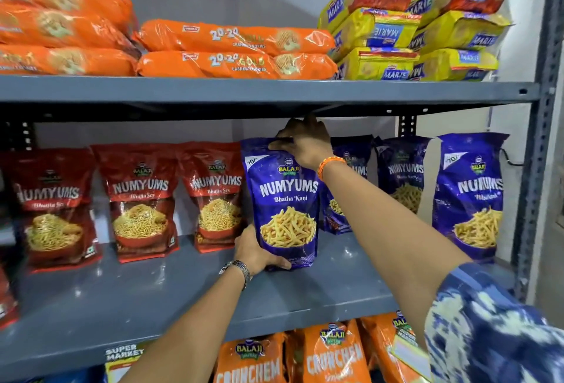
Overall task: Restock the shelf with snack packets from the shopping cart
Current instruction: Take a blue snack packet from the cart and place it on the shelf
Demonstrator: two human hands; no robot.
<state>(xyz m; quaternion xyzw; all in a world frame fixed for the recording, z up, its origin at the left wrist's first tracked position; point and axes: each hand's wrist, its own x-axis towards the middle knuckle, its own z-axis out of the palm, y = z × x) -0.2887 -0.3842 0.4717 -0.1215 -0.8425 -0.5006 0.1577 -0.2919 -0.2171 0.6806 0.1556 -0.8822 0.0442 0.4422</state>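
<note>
Grey metal shelving, middle shelf (pixel 122 300) is the work surface. Blue Numyums pouch (pixel 287 199) stands upright on it, right beside the red pouches (pixel 213 196) and in front of the other blue ones (pixel 403 172). Right hand (pixel 305 144) pinches the top seal, left hand (pixel 259 251) cups the bottom-left corner, fingers curled under the base. Looks like top steadies, bottom squares it to the row, label facing out. Pouch: glossy, puffed, fries graphic, price tag on the corner. Cart not in view.
</note>
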